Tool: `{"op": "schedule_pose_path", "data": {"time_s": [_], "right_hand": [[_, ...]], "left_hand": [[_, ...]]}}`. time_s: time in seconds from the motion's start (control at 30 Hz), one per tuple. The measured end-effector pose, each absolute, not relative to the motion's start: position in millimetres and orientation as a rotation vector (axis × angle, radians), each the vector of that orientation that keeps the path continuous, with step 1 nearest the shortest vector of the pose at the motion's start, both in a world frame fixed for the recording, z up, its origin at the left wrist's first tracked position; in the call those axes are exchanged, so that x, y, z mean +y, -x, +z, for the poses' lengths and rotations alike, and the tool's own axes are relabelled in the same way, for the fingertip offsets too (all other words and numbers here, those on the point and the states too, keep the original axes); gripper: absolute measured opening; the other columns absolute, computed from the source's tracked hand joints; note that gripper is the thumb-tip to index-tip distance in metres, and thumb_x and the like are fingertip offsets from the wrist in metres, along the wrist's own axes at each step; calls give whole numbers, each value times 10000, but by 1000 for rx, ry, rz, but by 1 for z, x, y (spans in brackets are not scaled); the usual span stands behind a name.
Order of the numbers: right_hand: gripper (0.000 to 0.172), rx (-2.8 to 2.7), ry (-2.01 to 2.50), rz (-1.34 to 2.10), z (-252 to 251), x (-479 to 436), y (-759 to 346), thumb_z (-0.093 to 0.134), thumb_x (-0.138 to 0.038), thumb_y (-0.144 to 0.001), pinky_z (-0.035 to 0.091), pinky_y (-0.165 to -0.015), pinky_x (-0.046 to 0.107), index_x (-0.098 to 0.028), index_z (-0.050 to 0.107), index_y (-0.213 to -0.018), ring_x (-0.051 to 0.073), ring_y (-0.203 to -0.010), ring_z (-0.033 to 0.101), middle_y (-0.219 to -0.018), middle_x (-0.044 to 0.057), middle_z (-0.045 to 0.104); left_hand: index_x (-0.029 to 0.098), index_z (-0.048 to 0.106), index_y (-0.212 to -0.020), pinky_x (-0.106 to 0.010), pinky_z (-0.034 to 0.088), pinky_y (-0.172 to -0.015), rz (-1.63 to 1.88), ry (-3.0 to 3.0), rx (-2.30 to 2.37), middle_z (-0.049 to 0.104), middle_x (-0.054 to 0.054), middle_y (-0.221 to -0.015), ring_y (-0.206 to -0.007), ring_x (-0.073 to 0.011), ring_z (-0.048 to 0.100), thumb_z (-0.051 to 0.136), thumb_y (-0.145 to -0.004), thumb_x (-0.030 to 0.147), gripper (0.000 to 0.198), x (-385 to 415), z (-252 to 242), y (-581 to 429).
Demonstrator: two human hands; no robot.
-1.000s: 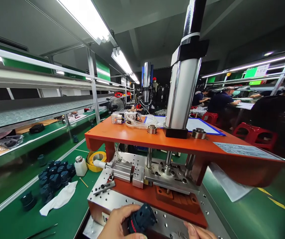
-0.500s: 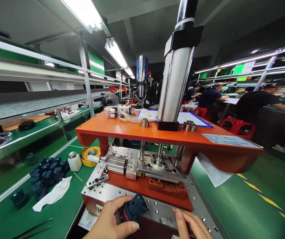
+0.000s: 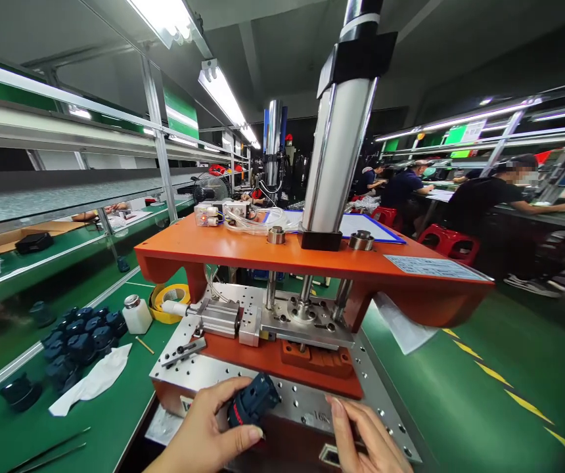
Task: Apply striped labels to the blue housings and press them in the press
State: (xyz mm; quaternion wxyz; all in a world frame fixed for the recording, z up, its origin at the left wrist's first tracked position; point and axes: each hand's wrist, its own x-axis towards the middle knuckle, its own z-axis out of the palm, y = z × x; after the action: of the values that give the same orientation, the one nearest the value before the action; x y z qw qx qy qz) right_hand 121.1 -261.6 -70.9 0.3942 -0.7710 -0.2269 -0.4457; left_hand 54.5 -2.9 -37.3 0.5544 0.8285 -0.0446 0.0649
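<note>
My left hand (image 3: 213,420) grips a dark blue plastic housing (image 3: 255,399) with red lettering, tilted, in front of the press's metal base plate. The thumb lies along its near side and the fingers curl behind it. To the right, my right hand (image 3: 361,430) is held near the front edge of the plate, apart from the housing. Its thumb and fingertips are drawn together; whatever may be between them is too small to make out. Beyond both hands stands the orange press (image 3: 263,253), with a silver cylinder (image 3: 338,154) on top and an orange fixture block (image 3: 316,360) below.
On the green bench at left sit several more dark blue housings (image 3: 83,341), a white cloth (image 3: 92,381), tweezers (image 3: 48,450), a white bottle (image 3: 137,315) and yellow tape (image 3: 170,299). A plastic bag (image 3: 405,325) hangs at the press's right. Co-workers sit further back at right.
My view has turned slightly, so the press and bench appear further left and a little higher. Both hands keep nearly the same pose, the left still holding the housing.
</note>
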Motion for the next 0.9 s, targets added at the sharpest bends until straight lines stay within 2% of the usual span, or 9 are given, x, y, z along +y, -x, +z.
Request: {"op": "schedule_pose_path", "data": {"time_s": [0.37, 0.9], "right_hand": [[152, -555, 1932, -1042, -69, -260, -114, 550, -159, -1005, 519, -691, 250, -188, 670, -915, 160, -735, 658, -809, 34, 670], [121, -602, 1924, -1065, -77, -262, -118, 567, -136, -1001, 505, -740, 247, -197, 667, -970, 156, -781, 653, -854, 29, 671]], "left_hand": [[305, 710, -1245, -376, 486, -1075, 186, -1997, -37, 712, -28, -1276, -1217, -308, 641, 813, -742, 487, 544, 0, -51, -56], [301, 677, -1284, -389, 493, -1075, 224, -2067, -83, 700, -34, -1297, -1213, -283, 650, 752, -785, 537, 556, 1, -54, -56]]}}
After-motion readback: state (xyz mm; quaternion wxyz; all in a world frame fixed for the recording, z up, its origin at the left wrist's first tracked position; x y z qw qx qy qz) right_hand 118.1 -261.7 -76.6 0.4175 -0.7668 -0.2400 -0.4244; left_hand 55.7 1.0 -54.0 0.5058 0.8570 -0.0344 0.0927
